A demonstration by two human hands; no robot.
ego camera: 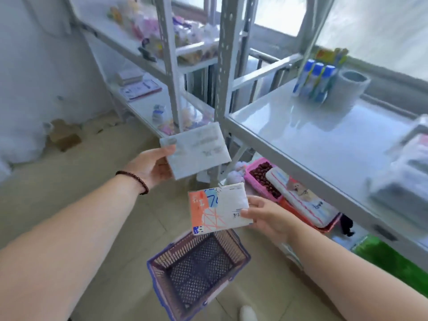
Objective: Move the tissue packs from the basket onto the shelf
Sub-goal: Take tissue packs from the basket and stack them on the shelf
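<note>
My left hand (151,164) grips a pale grey tissue pack (196,150) by its left edge and holds it up in front of the shelf post. My right hand (266,215) pinches a white tissue pack with orange and blue print (217,208) by its right edge, just above the basket. The purple mesh basket (162,258) stands on the floor below both hands, and its inside looks bare. The grey metal shelf (324,144) runs along the right, with a wide glossy board at hand height.
At the back of the shelf board stand blue-capped bottles (312,82) and a grey roll (352,86); wrapped packs (407,167) lie at its right end. Below the board lie a pink tray of dark red items (261,174) and a long white pack (301,200). A second shelf unit (143,59) holds goods further left.
</note>
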